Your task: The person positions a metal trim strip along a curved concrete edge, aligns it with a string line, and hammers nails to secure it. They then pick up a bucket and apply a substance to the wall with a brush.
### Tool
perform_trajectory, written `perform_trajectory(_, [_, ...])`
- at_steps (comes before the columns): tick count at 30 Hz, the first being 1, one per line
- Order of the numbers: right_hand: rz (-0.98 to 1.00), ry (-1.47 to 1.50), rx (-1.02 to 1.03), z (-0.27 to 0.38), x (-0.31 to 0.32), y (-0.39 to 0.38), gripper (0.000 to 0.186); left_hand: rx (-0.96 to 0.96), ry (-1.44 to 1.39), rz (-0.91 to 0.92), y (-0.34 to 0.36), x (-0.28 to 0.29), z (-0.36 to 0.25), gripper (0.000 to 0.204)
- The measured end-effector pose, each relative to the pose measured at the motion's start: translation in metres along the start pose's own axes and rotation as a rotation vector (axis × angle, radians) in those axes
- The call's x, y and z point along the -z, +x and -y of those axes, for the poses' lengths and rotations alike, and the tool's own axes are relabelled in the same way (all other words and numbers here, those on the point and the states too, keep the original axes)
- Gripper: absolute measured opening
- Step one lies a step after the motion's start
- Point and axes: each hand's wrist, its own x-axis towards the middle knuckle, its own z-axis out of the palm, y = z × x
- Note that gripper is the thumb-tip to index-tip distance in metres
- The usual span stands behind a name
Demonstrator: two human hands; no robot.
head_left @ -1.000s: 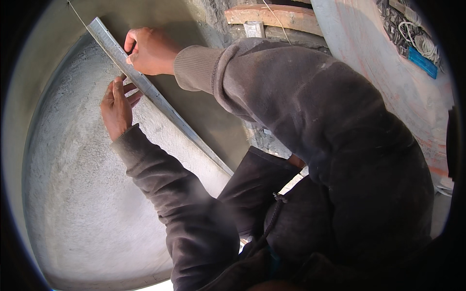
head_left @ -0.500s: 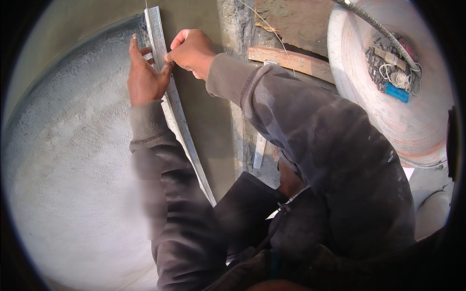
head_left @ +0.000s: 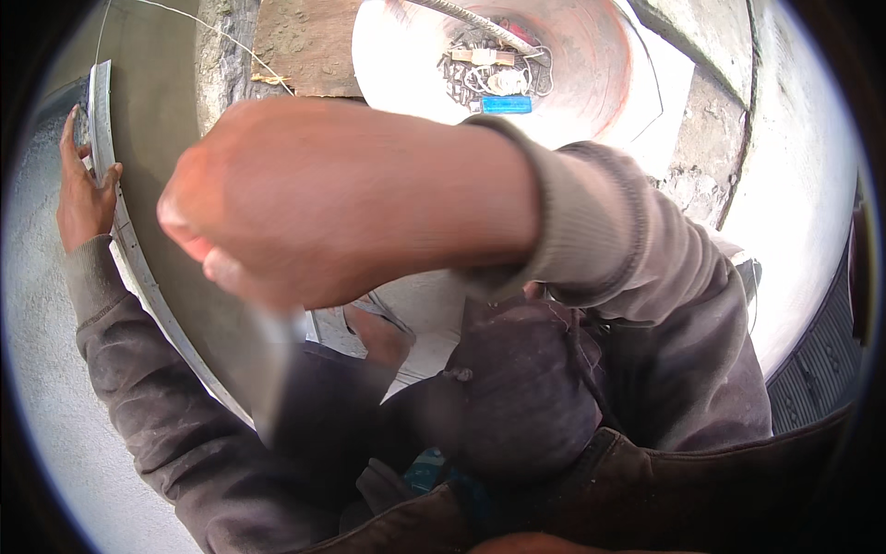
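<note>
At the left, my left hand (head_left: 88,198) is closed around a long pale metal strip (head_left: 138,249), thumb on its right side and fingers on the other. The strip runs along the border between a rough grey surface (head_left: 35,277) and a smooth band of wet-looking grey mortar (head_left: 152,102). A thin line rises from the strip's top end. My right hand (head_left: 323,198) is large and close in the middle, away from the strip. Its fingers are curled into a fist, and whatever they may hold is hidden. A blurred patch smears the view just below it.
A wide white basin (head_left: 591,102) at the top holds small dark metal pieces, white string (head_left: 506,81) and a blue box (head_left: 506,105). A ribbed steel rod (head_left: 471,20) leans into it. Beside it is a brown board (head_left: 305,51). A pale curved wall (head_left: 803,185) stands right.
My right hand has left the strip and come closer to the head, in a fist. My left hand stays on the strip. The view has swung right, bringing the basin toward the middle.
</note>
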Motion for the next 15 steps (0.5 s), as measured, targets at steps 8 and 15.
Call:
perform_trajectory(8, [0.557,-0.876,-0.444,-0.102,0.137,-0.120,0.009,-0.159,0.127,-0.018,0.008,-0.025,0.028,0.073])
perform_trajectory(15, [0.867,-1.235,-0.559,-0.164,0.084,-0.118,0.015,-0.062,0.104,0.100,0.002,-0.011,0.009,0.041])
